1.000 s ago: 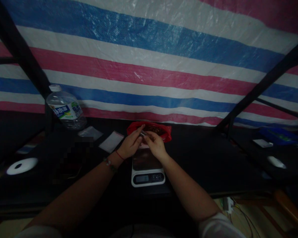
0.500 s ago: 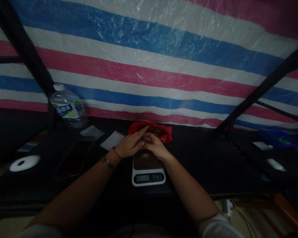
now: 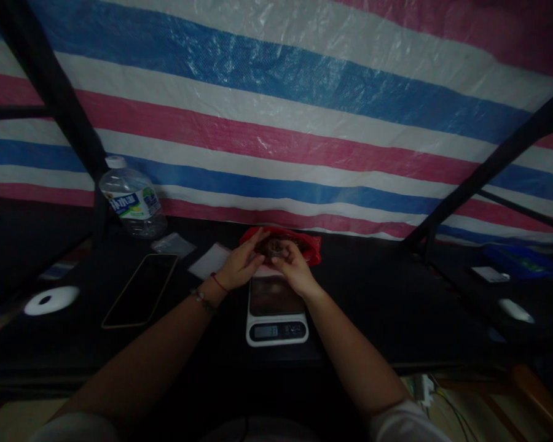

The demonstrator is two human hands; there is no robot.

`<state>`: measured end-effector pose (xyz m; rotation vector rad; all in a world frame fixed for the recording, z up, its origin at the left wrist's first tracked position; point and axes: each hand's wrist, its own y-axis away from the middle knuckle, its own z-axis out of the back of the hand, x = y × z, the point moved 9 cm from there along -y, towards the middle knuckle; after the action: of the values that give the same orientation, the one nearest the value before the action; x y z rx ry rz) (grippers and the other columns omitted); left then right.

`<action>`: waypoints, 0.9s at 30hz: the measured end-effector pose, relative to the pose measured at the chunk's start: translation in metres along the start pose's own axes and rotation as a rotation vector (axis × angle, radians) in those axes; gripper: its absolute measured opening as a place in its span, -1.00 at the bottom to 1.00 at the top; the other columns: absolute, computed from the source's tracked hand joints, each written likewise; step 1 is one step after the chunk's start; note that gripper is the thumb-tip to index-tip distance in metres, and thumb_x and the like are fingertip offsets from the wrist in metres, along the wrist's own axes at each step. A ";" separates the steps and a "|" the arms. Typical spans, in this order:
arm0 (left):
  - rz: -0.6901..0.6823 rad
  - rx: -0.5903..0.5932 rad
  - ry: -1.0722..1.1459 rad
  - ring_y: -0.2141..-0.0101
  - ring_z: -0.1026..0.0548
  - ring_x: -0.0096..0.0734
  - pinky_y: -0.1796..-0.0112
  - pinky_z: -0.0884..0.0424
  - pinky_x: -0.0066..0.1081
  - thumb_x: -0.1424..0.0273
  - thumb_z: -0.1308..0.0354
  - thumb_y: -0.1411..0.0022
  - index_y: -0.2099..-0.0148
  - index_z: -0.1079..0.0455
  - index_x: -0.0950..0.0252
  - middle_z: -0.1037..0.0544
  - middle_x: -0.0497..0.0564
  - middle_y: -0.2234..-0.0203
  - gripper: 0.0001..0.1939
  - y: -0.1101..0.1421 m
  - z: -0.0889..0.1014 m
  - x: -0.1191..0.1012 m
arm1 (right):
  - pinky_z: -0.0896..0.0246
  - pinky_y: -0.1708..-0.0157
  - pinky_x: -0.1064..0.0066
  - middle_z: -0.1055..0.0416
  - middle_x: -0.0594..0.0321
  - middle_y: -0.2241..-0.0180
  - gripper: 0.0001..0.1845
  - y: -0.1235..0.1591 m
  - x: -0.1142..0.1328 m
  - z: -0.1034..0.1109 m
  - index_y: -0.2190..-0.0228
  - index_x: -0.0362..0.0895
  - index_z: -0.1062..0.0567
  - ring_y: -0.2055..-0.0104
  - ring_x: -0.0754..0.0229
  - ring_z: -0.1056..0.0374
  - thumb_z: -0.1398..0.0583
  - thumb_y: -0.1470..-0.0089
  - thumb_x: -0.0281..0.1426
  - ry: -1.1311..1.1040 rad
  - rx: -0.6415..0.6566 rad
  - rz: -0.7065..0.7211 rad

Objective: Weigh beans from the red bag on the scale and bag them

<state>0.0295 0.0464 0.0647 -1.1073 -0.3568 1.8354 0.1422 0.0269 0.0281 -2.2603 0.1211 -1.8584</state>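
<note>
My left hand (image 3: 242,267) and right hand (image 3: 292,270) both pinch one small clear pouch (image 3: 273,248), contents unclear, just behind the one scale (image 3: 276,307), before one red bag (image 3: 304,244).

- Far backdrop tarpaulin (image 3: 276,123): woven plastic, crinkled, faintly shiny.
- Left water bottle (image 3: 133,199): clear glossy plastic.
- Near kitchen scale (image 3: 276,307): white plastic, smooth platform.
- Red bag (image 3: 311,245): thin glossy plastic.
- Phone (image 3: 141,290): glossy glass.

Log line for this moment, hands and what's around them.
left hand and right hand: together on small pouch above scale | red bag behind | phone, bottle left
</note>
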 end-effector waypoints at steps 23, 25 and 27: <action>0.269 -0.117 -0.375 0.10 -0.48 -0.20 0.06 -0.42 -0.24 0.15 -0.16 -0.14 -0.07 -0.36 0.27 -0.51 0.12 0.11 -0.52 0.001 0.016 0.035 | -0.23 -0.01 0.22 -0.51 0.07 0.14 -0.63 -0.049 0.015 0.030 0.19 -0.14 -0.56 0.07 0.04 -0.41 -0.10 0.03 -0.57 1.315 0.275 0.012; 0.296 -0.092 -0.386 0.09 -0.48 -0.18 0.06 -0.42 -0.25 0.16 -0.17 -0.13 -0.12 -0.31 0.27 -0.50 0.12 0.09 -0.47 0.001 0.014 0.037 | -0.30 0.13 0.23 -0.53 -0.01 0.19 -0.69 -0.057 0.005 0.031 0.21 -0.16 -0.58 0.17 -0.03 -0.45 -0.19 0.05 -0.47 1.478 0.337 -0.114; 0.318 -0.079 -0.365 0.10 -0.49 -0.18 0.07 -0.42 -0.26 0.17 -0.18 -0.12 -0.12 -0.28 0.26 -0.51 0.10 0.08 -0.46 0.002 0.011 0.038 | -0.32 0.25 0.26 -0.55 -0.03 0.26 -0.71 -0.063 -0.002 0.030 0.25 -0.16 -0.60 0.27 -0.05 -0.48 -0.26 0.10 -0.41 1.579 0.359 -0.204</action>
<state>0.0130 0.0795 0.0490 -0.9164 -0.4886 2.3319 0.1669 0.0919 0.0338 -0.1999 -0.1995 -2.9085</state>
